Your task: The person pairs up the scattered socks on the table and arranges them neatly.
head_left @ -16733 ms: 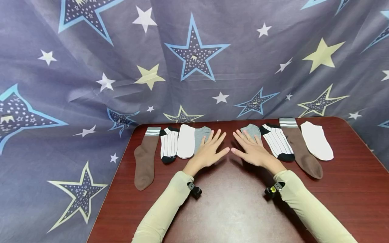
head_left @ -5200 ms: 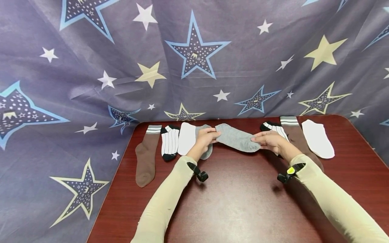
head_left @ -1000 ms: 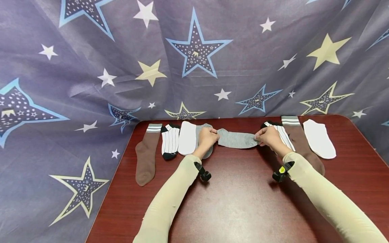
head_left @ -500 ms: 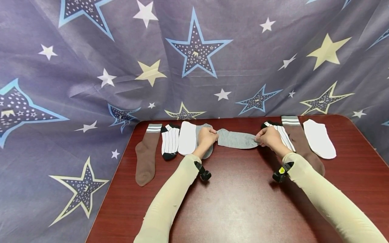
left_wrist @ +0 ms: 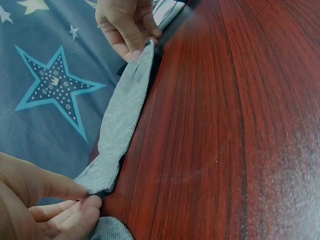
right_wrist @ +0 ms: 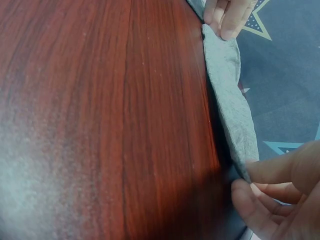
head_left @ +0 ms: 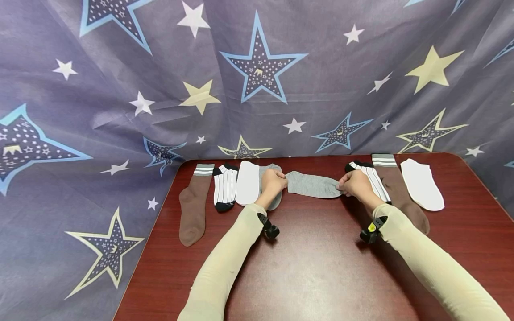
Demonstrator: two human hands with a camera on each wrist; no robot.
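Note:
A grey ankle sock [head_left: 312, 185] is stretched sideways between my two hands, a little above the table. My left hand [head_left: 273, 183] pinches its cuff end between thumb and fingers; the left wrist view shows the grey sock [left_wrist: 126, 110] running from there to the other hand. At the toe end my right hand [head_left: 356, 183] pinches the fabric, and the right wrist view shows its thumb and fingertips [right_wrist: 245, 192] on it. Beneath my left hand lies a second grey sock [head_left: 275, 203], partly covered. A striped sock [head_left: 379, 187] is partly hidden behind my right hand.
Left on the red-brown table [head_left: 305, 267] lie a brown sock [head_left: 192, 209], a striped sock [head_left: 225, 187] and a white sock [head_left: 247, 183]. To the right are another brown sock [head_left: 395, 191] and white sock [head_left: 421, 185]. A starry curtain [head_left: 257, 120] hangs behind the table.
Long before, both hands lay flat over the grey socks. Since then one grey sock has been lifted and stretched between them. Over the last second almost nothing has moved.

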